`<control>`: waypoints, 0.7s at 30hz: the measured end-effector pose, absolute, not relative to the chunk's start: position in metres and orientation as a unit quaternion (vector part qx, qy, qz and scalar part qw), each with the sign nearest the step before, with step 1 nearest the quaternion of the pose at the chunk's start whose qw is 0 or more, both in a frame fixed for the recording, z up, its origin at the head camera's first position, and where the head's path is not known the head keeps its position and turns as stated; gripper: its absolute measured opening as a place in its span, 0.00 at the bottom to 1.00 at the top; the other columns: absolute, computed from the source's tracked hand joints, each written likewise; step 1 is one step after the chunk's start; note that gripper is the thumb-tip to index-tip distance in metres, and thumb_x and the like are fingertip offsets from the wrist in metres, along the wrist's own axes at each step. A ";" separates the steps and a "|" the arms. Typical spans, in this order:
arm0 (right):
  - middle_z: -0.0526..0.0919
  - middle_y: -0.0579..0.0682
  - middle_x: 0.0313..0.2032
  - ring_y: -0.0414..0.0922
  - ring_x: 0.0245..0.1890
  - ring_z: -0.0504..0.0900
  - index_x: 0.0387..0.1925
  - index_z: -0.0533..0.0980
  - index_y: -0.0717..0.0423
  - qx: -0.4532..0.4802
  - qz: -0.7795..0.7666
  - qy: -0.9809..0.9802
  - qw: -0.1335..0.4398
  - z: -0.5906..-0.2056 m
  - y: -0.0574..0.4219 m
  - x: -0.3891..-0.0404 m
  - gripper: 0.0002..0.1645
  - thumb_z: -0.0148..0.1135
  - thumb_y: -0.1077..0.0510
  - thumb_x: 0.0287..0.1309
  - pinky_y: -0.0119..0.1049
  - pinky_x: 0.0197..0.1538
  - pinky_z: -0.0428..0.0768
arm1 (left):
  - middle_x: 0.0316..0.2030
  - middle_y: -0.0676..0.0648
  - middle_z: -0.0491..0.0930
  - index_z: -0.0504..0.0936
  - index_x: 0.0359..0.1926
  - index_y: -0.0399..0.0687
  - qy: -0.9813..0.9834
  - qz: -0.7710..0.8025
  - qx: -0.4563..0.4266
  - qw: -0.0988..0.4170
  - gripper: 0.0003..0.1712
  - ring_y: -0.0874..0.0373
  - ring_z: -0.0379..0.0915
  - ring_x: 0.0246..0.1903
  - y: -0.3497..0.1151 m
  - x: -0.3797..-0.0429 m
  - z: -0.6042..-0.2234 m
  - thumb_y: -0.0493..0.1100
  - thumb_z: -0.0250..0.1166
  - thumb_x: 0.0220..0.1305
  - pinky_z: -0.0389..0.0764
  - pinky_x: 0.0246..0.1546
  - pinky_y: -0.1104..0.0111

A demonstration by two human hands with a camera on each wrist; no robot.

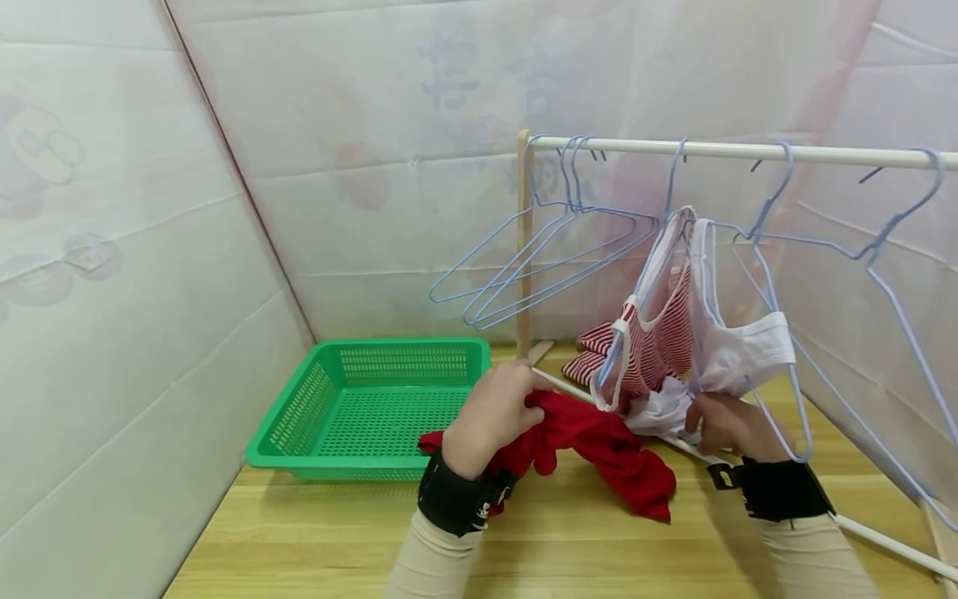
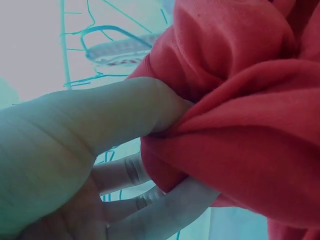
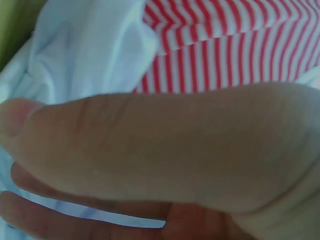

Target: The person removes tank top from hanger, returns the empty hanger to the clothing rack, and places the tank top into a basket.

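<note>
Near the middle of the table, my left hand (image 1: 497, 412) pinches a piece of red cloth (image 1: 591, 441) between thumb and fingers. Up close in the left wrist view, the red cloth (image 2: 240, 115) hangs in soft folds from that pinch. My right hand (image 1: 729, 423) is low under the hanging clothes, with thumb and fingers on a crumpled white cloth (image 1: 662, 409). A red-and-white striped top (image 1: 654, 341) with white trim and a white sleeveless top (image 1: 748, 349) hang just above it. Striped fabric (image 3: 200, 65) lies behind the right thumb in the right wrist view.
A green plastic basket (image 1: 404, 416) stands at the left. Blue wire hangers (image 1: 516, 274) hang from a white rail (image 1: 629, 145) on a wooden post (image 1: 524, 249). More striped cloth (image 1: 591, 358) lies behind the low white bar (image 1: 891, 545). Pale sheeting walls surround the wooden table (image 1: 322, 541).
</note>
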State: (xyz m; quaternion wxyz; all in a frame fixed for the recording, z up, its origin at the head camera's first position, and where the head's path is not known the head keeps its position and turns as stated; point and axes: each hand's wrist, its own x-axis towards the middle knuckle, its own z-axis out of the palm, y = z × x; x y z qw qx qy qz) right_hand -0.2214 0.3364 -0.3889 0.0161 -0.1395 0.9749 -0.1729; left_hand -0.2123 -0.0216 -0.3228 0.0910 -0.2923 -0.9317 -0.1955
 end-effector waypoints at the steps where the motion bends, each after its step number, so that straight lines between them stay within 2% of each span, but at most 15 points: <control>1: 0.75 0.49 0.26 0.41 0.26 0.69 0.30 0.80 0.61 -0.140 -0.177 0.974 0.003 -0.392 0.336 -0.220 0.15 0.70 0.70 0.33 0.33 0.27 0.71 | 0.44 0.49 0.87 0.92 0.48 0.52 -0.932 -0.198 -0.290 0.090 0.12 0.57 0.79 0.43 -0.023 -0.212 -0.322 0.39 0.75 0.63 0.81 0.42 0.68; 3: 0.73 0.47 0.25 0.39 0.26 0.66 0.30 0.79 0.58 -0.147 -0.183 0.972 -0.027 -0.397 0.336 -0.217 0.16 0.69 0.69 0.32 0.32 0.28 0.68 | 0.44 0.49 0.87 0.92 0.48 0.52 -0.931 -0.206 -0.289 0.092 0.13 0.56 0.79 0.42 -0.026 -0.212 -0.321 0.39 0.74 0.63 0.80 0.42 0.68; 8: 0.71 0.44 0.26 0.36 0.26 0.64 0.31 0.78 0.54 -0.145 -0.199 0.968 -0.039 -0.404 0.337 -0.214 0.17 0.68 0.68 0.32 0.31 0.28 0.66 | 0.44 0.48 0.88 0.92 0.49 0.51 -0.922 -0.234 -0.291 0.106 0.13 0.55 0.81 0.43 -0.033 -0.211 -0.316 0.37 0.74 0.63 0.82 0.42 0.67; 14: 0.74 0.45 0.26 0.36 0.25 0.66 0.32 0.78 0.58 -0.135 -0.228 0.964 -0.007 -0.407 0.342 -0.219 0.19 0.65 0.70 0.28 0.31 0.26 0.68 | 0.41 0.45 0.86 0.91 0.49 0.47 -0.916 -0.256 -0.283 0.122 0.14 0.53 0.79 0.41 -0.041 -0.210 -0.310 0.35 0.74 0.62 0.81 0.40 0.66; 16: 0.74 0.46 0.27 0.39 0.25 0.67 0.32 0.78 0.58 -0.122 -0.222 0.967 0.013 -0.406 0.343 -0.221 0.19 0.65 0.70 0.30 0.33 0.27 0.68 | 0.40 0.45 0.85 0.91 0.50 0.47 -0.915 -0.262 -0.280 0.126 0.14 0.53 0.78 0.39 -0.044 -0.211 -0.309 0.35 0.74 0.62 0.79 0.39 0.67; 21: 0.71 0.47 0.27 0.43 0.26 0.67 0.28 0.75 0.53 -0.082 -0.193 0.977 0.025 -0.407 0.340 -0.222 0.14 0.64 0.68 0.33 0.36 0.27 0.67 | 0.38 0.45 0.83 0.91 0.51 0.46 -0.916 -0.270 -0.269 0.126 0.15 0.55 0.75 0.36 -0.051 -0.211 -0.308 0.35 0.74 0.62 0.77 0.36 0.68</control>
